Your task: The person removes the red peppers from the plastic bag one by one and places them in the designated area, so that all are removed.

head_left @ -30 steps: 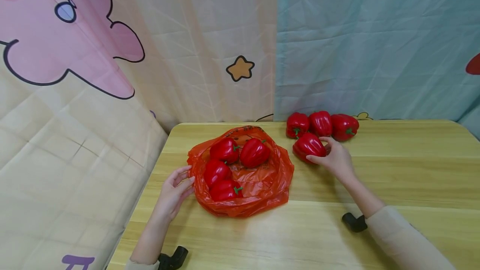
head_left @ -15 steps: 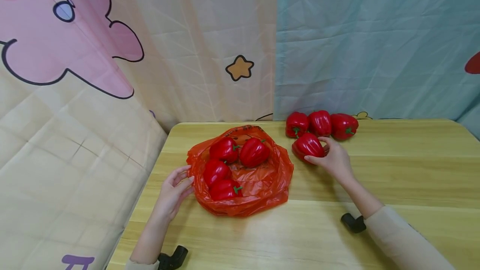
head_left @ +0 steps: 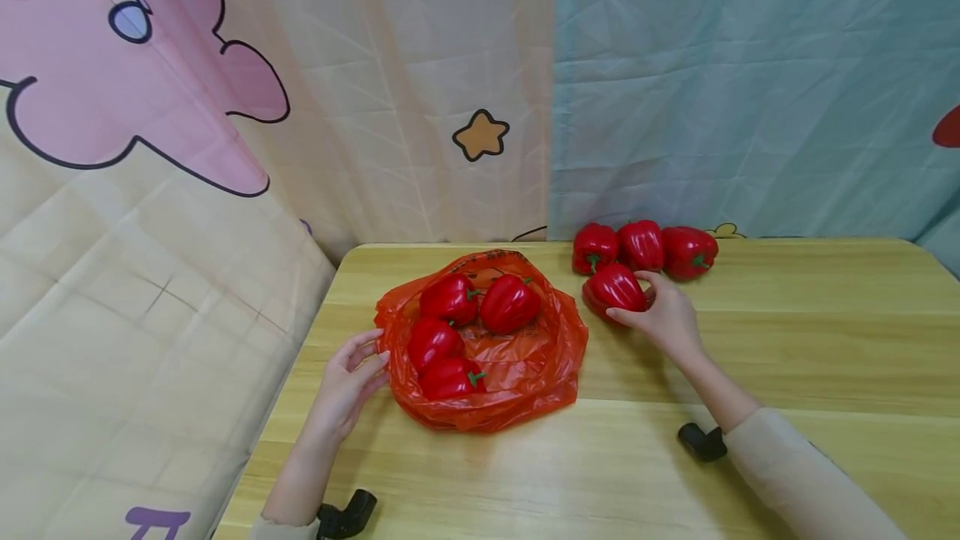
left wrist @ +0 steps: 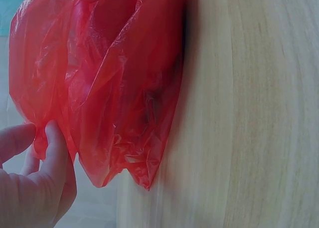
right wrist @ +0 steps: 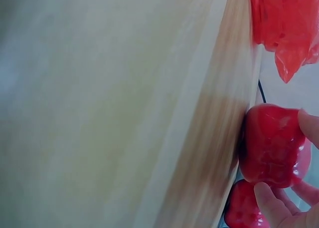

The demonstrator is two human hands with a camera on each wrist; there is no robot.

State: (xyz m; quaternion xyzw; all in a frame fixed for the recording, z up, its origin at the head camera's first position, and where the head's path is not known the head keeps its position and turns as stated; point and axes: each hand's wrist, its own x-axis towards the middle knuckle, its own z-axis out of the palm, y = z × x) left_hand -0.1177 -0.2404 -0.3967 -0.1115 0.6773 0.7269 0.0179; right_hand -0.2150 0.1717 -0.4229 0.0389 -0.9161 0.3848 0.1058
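Observation:
My right hand (head_left: 670, 319) grips a glossy red bell pepper (head_left: 611, 288) between thumb and fingers, just right of the bag. The right wrist view shows that pepper (right wrist: 273, 143) from its side, fingertips spread around it. An open orange-red plastic bag (head_left: 525, 407) sits on the table with several red bell peppers inside, among them one pepper (head_left: 510, 304) at the back. At the bag's left side is my left hand (head_left: 347, 390). In the left wrist view its thumb and fingers pinch a gathered bit of the thin plastic (left wrist: 41, 140).
Behind the gripped pepper, three more red bell peppers form a row: left pepper (head_left: 595, 247), middle pepper (head_left: 641, 245), right pepper (head_left: 688, 253). They lie by the back edge of the wooden table (head_left: 825, 340). A printed curtain (head_left: 675, 90) hangs directly behind.
My right hand and the pepper it holds have shifted very slightly left toward the bag. The left hand and the bag stay where they were.

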